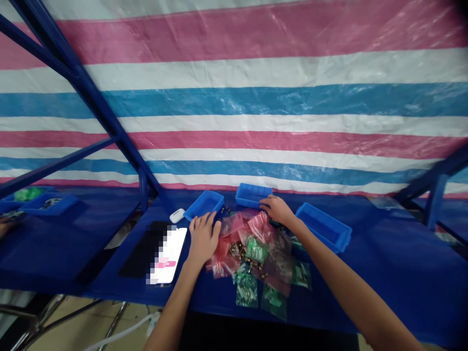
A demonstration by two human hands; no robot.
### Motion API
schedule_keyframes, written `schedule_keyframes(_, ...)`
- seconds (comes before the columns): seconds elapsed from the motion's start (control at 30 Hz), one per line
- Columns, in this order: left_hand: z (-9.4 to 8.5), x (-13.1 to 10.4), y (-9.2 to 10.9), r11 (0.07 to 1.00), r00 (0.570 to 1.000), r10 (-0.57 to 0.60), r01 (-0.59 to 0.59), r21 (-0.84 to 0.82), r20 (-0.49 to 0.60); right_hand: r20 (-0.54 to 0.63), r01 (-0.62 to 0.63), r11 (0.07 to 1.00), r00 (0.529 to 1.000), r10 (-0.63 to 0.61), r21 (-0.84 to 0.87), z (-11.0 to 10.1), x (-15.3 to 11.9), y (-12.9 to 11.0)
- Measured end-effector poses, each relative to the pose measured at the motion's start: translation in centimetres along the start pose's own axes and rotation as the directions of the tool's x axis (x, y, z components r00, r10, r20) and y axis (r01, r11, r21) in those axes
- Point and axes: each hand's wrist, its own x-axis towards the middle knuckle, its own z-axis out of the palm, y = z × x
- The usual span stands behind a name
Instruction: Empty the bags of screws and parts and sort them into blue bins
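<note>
My left hand [204, 239] lies open with fingers spread, at the left edge of a heap of pink plastic bags [228, 234]. Its fingertips reach the near edge of the left blue bin [204, 204]. My right hand [280, 208] is closed at the near right corner of the middle blue bin [252, 195], thumb and fingers at its rim. Between my hands, small green bags [256, 249] of pale pieces and loose brass-coloured metal parts [237, 249] lie among the pink bags. The exact kind of metal parts is too small to tell.
A third blue bin [323, 226] stands right of my right forearm. On the left lie a lit phone [170, 256] and a white case [177, 215]. Blue metal frame bars [95, 102] rise at the left. Another person's hand [5, 226] shows at the far left.
</note>
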Motion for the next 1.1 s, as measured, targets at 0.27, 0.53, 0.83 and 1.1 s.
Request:
schedule_keyframes(0.27, -0.2, 2.7, -0.3, 0.977, 0.996, 0.026, -0.007, -0.212, 0.089, -0.031, -0.032, 0.999, 0.999, 0.033, 0.022, 0.3, 0.2, 0.2)
schedule_keyframes(0.53, -1.6, 0.8, 0.3, 0.961, 0.993, 0.045, -0.014, -0.278, 0.105, -0.042, -0.022, 0.999, 0.999, 0.024, 0.048, 0.4, 0.2, 0.3)
schedule_keyframes(0.83, -1.9, 0.4, 1.0, 0.969, 0.995, 0.03, -0.005, -0.246, 0.096, -0.01, 0.038, 0.996, 0.999, -0.037, 0.078, 0.2, 0.8, 1.2)
schedule_keyframes(1.1, -1.7, 0.7, 0.7, 0.964, 0.996, 0.033, -0.008, -0.267, 0.088, -0.052, 0.05, 0.997, 0.998, -0.048, 0.053, -0.4, 0.2, 0.6)
